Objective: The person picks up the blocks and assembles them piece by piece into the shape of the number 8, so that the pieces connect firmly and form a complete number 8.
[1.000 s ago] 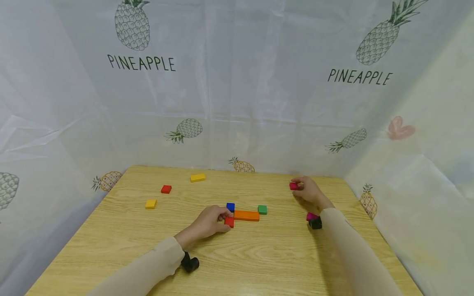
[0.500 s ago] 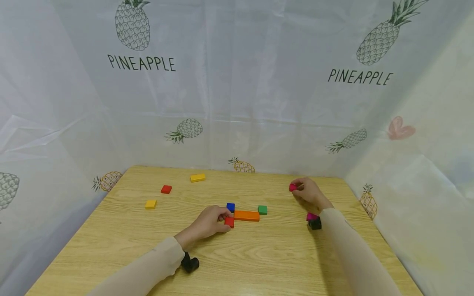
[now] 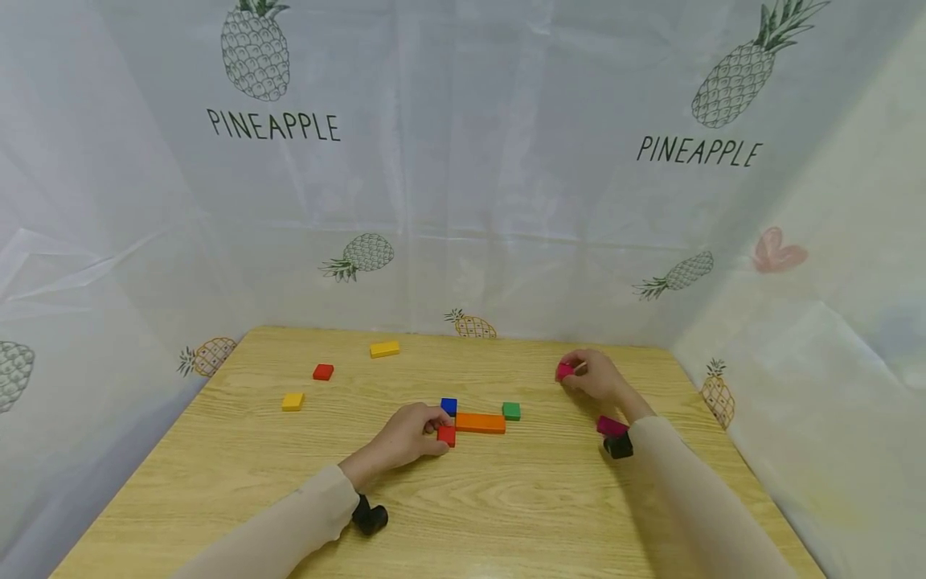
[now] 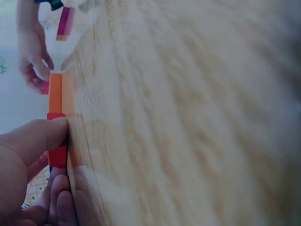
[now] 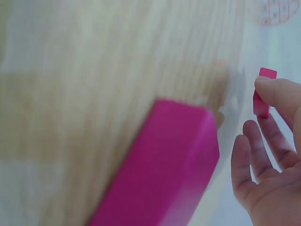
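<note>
My left hand [image 3: 405, 434] pinches a small red block [image 3: 446, 437] between thumb and fingers on the wooden table, right at the left end of a long orange block [image 3: 481, 424]. Behind the red one sits a blue block [image 3: 449, 406], partly covered by my fingers. A green block [image 3: 511, 411] lies by the orange block's far right corner. Over at the back right, my right hand [image 3: 599, 378] holds a small pink block [image 5: 265, 92] between thumb and fingertips, its other fingers loosely bent. A magenta block [image 5: 164, 165] lies below that wrist, large in the right wrist view.
Toward the back left lie a long yellow block [image 3: 384, 349], a red block [image 3: 323, 371] and a short yellow block [image 3: 292, 401]. A pineapple-print curtain [image 3: 463, 177] stands along the table's back edge and both sides. Black wrist cameras hang under both sleeves.
My right hand has shifted a little left and toward me with the pink block. More of the magenta block shows beside that wrist. My left hand keeps its hold on the red block.
</note>
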The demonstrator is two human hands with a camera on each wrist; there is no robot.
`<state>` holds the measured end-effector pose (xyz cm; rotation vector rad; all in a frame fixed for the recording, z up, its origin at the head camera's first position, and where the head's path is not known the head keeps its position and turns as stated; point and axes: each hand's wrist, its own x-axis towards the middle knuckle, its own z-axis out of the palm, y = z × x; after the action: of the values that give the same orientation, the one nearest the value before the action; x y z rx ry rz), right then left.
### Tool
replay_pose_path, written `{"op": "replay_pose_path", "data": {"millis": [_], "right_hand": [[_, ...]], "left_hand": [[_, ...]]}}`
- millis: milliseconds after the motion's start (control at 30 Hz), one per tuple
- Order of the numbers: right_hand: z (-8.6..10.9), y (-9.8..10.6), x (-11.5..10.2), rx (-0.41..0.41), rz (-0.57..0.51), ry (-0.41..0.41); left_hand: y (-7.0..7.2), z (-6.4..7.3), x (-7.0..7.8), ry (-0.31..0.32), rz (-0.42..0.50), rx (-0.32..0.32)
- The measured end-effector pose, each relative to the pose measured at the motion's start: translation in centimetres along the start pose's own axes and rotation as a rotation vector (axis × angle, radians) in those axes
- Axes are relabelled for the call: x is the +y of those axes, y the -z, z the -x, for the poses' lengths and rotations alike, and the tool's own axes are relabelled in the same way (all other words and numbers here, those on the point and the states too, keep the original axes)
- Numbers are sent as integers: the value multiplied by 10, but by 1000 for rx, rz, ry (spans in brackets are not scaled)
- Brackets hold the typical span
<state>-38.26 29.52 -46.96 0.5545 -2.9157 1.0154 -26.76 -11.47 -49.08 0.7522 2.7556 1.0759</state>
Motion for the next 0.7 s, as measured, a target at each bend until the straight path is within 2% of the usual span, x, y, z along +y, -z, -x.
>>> {"op": "replay_pose_path", "data": {"millis": [333, 700], "right_hand": [[16, -14, -15, -11, -20, 21], [44, -26, -50, -25, -48, 97]], "left_hand": [[0, 1, 1, -3, -3, 3], [-1, -1, -2, -20, 2, 2]]}}
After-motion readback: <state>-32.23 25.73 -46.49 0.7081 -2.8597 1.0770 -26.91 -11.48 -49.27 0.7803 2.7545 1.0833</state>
